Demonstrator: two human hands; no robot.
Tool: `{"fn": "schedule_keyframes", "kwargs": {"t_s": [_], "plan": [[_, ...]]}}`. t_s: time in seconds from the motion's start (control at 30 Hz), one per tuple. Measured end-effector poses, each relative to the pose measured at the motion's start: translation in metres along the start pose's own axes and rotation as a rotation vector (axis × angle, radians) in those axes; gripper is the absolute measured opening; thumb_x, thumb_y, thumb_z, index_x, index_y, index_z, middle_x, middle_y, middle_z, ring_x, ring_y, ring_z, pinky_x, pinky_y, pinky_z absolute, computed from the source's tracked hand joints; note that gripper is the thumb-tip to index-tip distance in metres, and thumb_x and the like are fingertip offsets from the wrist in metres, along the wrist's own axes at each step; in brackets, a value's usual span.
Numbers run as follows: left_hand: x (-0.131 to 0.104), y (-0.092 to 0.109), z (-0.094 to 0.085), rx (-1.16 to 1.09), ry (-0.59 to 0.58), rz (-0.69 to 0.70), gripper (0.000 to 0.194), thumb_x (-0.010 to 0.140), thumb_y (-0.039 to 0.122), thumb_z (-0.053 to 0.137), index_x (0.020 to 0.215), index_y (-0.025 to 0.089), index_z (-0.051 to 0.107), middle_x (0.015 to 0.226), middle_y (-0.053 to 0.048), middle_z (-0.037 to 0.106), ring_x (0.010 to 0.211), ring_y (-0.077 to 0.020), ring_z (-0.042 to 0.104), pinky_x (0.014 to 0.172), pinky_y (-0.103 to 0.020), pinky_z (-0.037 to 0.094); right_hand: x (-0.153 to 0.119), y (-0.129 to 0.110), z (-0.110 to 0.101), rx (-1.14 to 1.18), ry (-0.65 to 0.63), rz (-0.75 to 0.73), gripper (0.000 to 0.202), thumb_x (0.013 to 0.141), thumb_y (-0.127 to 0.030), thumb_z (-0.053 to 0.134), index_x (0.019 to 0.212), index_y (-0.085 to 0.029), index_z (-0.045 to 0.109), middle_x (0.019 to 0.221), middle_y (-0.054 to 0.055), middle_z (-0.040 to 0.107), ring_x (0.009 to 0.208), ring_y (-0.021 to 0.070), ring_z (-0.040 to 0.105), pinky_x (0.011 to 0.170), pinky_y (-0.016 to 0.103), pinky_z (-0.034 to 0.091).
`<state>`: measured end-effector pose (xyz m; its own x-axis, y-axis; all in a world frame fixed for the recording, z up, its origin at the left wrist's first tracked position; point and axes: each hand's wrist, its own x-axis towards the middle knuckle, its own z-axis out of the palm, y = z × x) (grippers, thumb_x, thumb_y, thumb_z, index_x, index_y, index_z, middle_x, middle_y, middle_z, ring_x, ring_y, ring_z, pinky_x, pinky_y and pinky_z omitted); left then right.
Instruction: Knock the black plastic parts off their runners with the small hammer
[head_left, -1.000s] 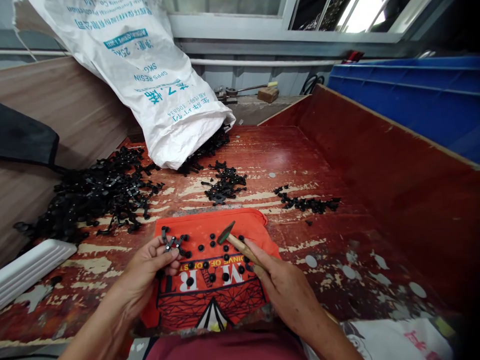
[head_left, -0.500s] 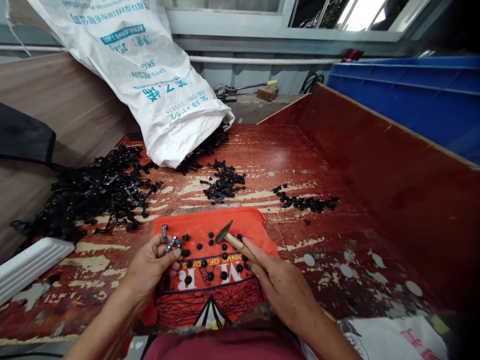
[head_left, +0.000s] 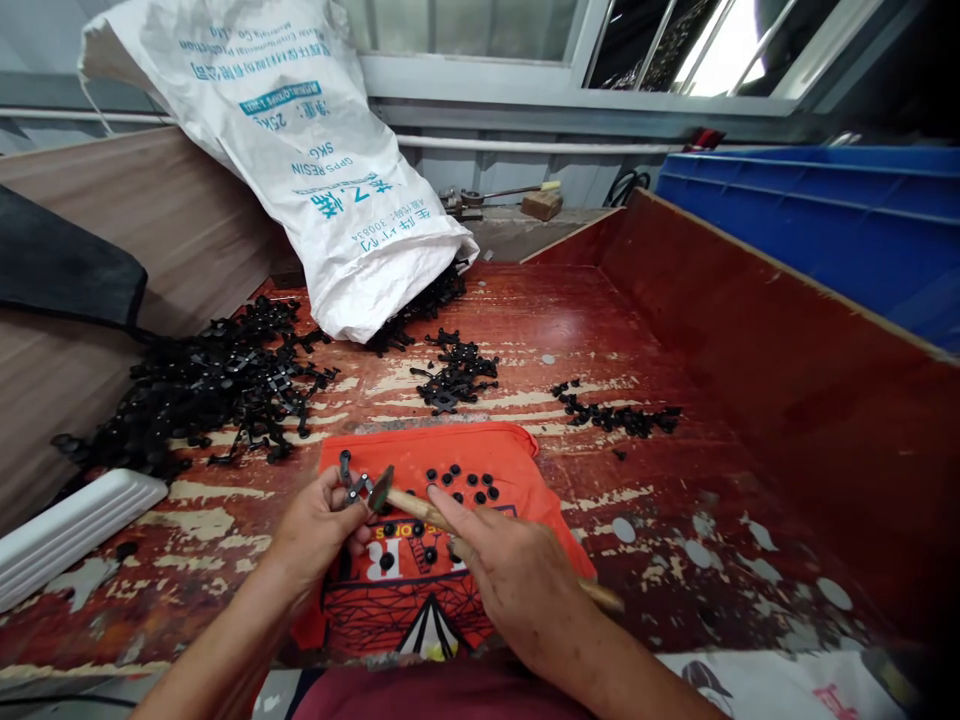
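Note:
My left hand pinches a small dark linked plastic part with pale rivets between thumb and fingers, over the orange cloth. My right hand is wrapped round the wooden handle of a small hammer, its forefinger stretched along the handle. The hammer's head lies right at the dark part, by my left thumb; whether the two touch I cannot tell. Several round black caps are scattered on the printed cloth, and some are hidden behind my right hand.
A white resin sack spills black parts at the back. A big heap of linked black parts lies left; smaller piles lie mid-table and right. Wooden boards flank both sides, with a blue crate beyond the right one.
My right hand has swung the hammer left, bringing its head from above the caps to the part in my left hand. The whole view has shifted slightly down and right.

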<state>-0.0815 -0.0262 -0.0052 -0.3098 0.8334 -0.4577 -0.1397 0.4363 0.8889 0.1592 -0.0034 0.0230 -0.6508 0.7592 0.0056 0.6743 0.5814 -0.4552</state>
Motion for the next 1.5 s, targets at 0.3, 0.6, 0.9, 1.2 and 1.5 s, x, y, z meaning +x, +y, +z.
{"fn": "schedule_keyframes", "kwargs": {"t_s": [0.3, 0.6, 0.9, 1.2, 1.5], "plan": [[-0.003, 0.011, 0.0, -0.026, -0.094, -0.032, 0.041, 0.063, 0.045, 0.083, 0.079, 0.014, 0.061, 0.064, -0.001, 0.068, 0.05, -0.0088, 0.059, 0.05, -0.019, 0.051, 0.001, 0.004, 0.008, -0.108, -0.042, 0.012, 0.058, 0.097, -0.019, 0.046, 0.153, -0.03, 0.038, 0.093, 0.004, 0.074, 0.074, 0.0221, 0.07, 0.062, 0.03, 0.051], [-0.005, 0.002, -0.004, 0.1, 0.028, 0.012, 0.041, 0.064, 0.05, 0.08, 0.069, 0.017, 0.057, 0.049, 0.004, 0.058, 0.037, -0.0079, 0.05, 0.037, -0.017, 0.04, 0.002, 0.007, 0.002, 0.064, -0.005, 0.031, 0.055, 0.098, -0.019, 0.043, 0.151, -0.03, 0.042, 0.101, 0.005, 0.076, 0.084, 0.0207, 0.073, 0.075, 0.032, 0.058], [-0.009, -0.003, 0.002, 0.025, 0.003, -0.09, 0.042, 0.058, 0.048, 0.083, 0.067, 0.019, 0.054, 0.045, 0.003, 0.059, 0.033, -0.0095, 0.05, 0.033, -0.017, 0.039, -0.002, 0.002, -0.026, 0.045, 0.13, 0.016, 0.051, 0.102, -0.026, 0.039, 0.152, -0.03, 0.041, 0.117, 0.007, 0.073, 0.095, 0.023, 0.072, 0.089, 0.037, 0.058], [-0.015, 0.009, -0.012, -0.208, -0.001, -0.096, 0.033, 0.061, 0.033, 0.088, 0.071, 0.015, 0.062, 0.056, 0.0, 0.067, 0.041, -0.0067, 0.055, 0.042, -0.015, 0.045, -0.002, 0.025, -0.018, -0.02, 0.144, 0.134, 0.049, 0.101, -0.022, 0.036, 0.149, -0.029, 0.045, 0.116, 0.007, 0.069, 0.091, 0.0235, 0.071, 0.079, 0.036, 0.058], [-0.022, 0.016, -0.023, -0.348, -0.006, -0.101, 0.032, 0.06, 0.019, 0.088, 0.083, 0.014, 0.067, 0.073, -0.004, 0.072, 0.052, -0.0079, 0.06, 0.052, -0.016, 0.051, 0.037, 0.086, -0.029, -0.344, 0.267, 0.301, 0.035, 0.097, -0.02, 0.049, 0.129, -0.02, 0.062, 0.106, 0.012, 0.066, 0.095, 0.0277, 0.059, 0.078, 0.039, 0.048]]}}
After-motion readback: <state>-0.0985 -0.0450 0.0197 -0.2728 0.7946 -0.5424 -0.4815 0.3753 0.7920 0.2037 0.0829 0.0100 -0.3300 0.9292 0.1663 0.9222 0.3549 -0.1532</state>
